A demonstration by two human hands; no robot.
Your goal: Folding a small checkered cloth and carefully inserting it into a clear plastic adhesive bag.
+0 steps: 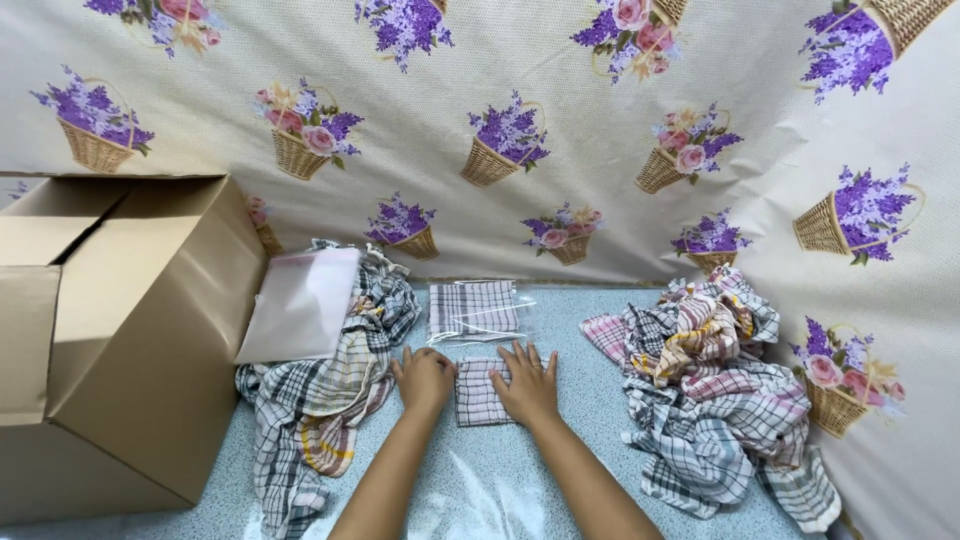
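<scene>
Both hands, left [424, 378] loosely curled and right [527, 380] spread flat, pin our small folded checked cloth [477, 392] mid-table; we'd say it's light and floppy, so pinch folded edges.

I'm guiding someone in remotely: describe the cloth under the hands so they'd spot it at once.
Start at the big cardboard box on the left, then move right past the checked heap. The small folded plaid cloth lies flat between the left hand and right hand, neatly squared and unbagged.

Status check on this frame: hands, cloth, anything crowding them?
Left hand, right hand flat on folded checked cloth. Bagged cloth just behind. Cloth heaps flank both sides.
</scene>
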